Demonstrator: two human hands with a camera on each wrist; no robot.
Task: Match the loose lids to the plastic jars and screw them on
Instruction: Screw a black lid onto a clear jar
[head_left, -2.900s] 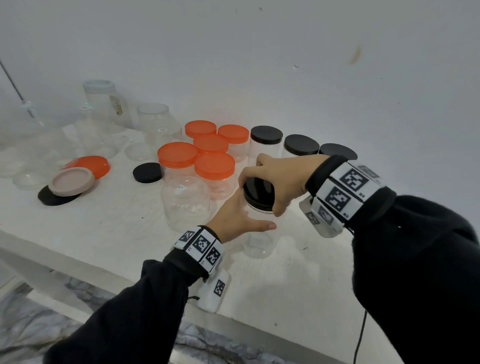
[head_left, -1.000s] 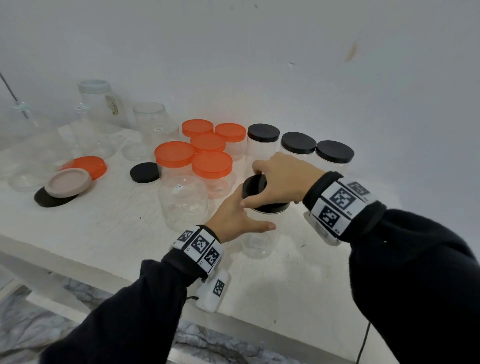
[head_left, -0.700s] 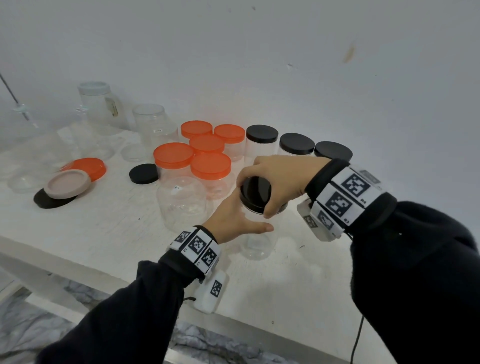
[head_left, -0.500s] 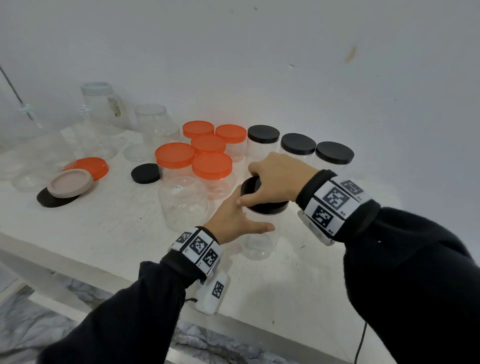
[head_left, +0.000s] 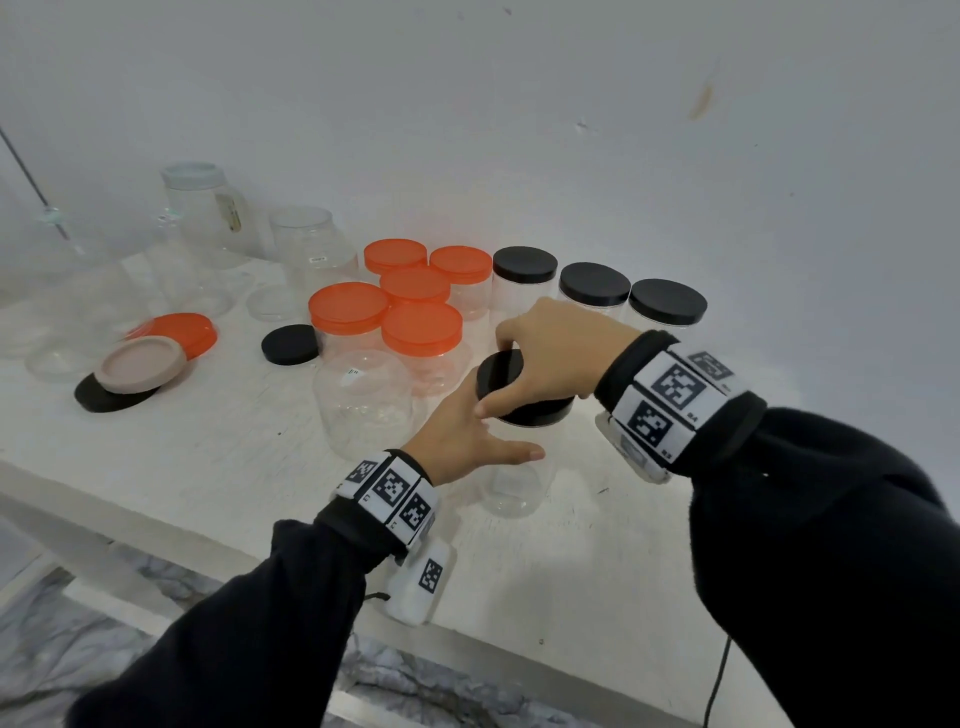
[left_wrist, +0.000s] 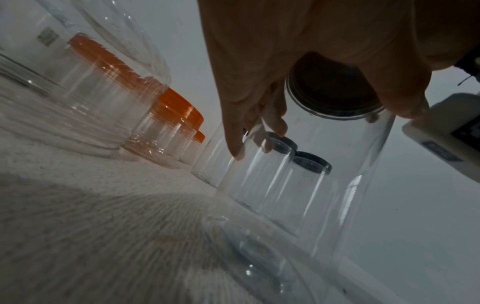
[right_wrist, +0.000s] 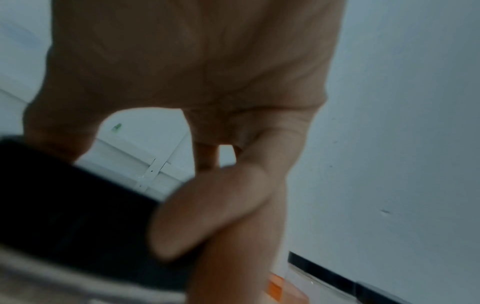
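Black lid (head_left: 511, 387) half hidden under gripping right hand (head_left: 553, 358), clear jar (head_left: 511, 480) held by left hand (head_left: 462, 436), fingers wrapped behind, right wrist view blurred.

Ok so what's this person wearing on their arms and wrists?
Both arms are in black long sleeves. Each wrist carries a black band covered with white tiles printed with black square codes, and a small white camera unit bearing another code hangs under it. The left hand and right hand are bare.

Bare workroom: white table (head_left: 171, 457), blank wall (head_left: 519, 104)
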